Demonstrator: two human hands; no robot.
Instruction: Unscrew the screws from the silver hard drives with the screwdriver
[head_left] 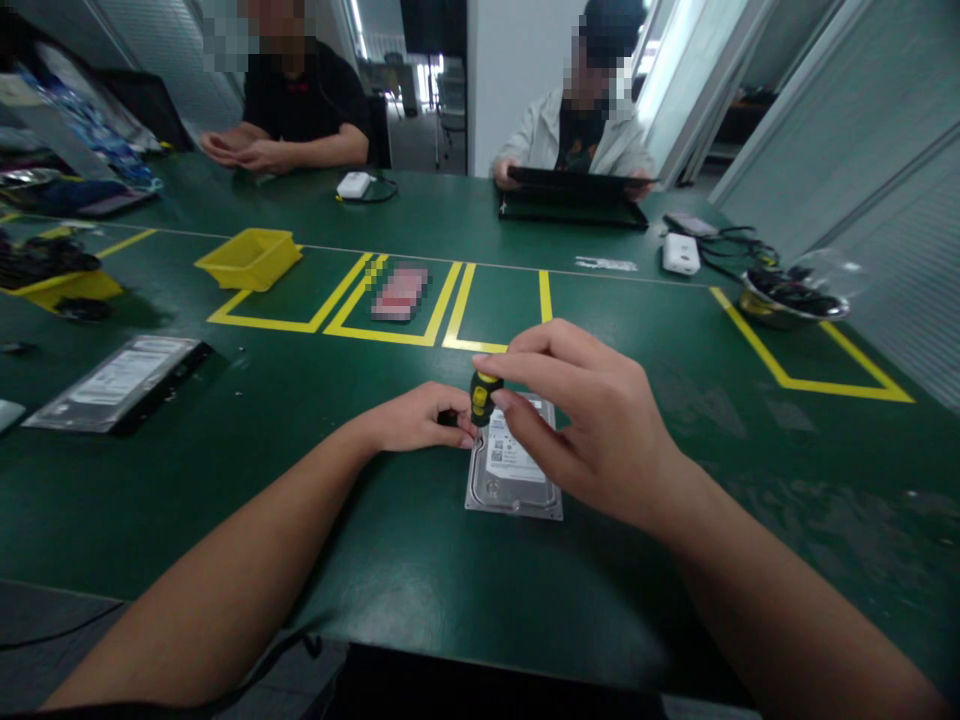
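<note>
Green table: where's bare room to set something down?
Free: between centre hard drive and near edge of the green table; between right hand and bowl. Crowded: around that drive, with left hand, right hand, screwdriver.

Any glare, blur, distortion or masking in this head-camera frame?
Head view: soft sheen on the green tabletop below the silver metal hard drive; bright glare in the background doorway; wide-angle stretch toward the edges; pixelation over the black-shirted person, the pale-jacketed person and a flat pinkish object; fine label print too soft to read.
</note>
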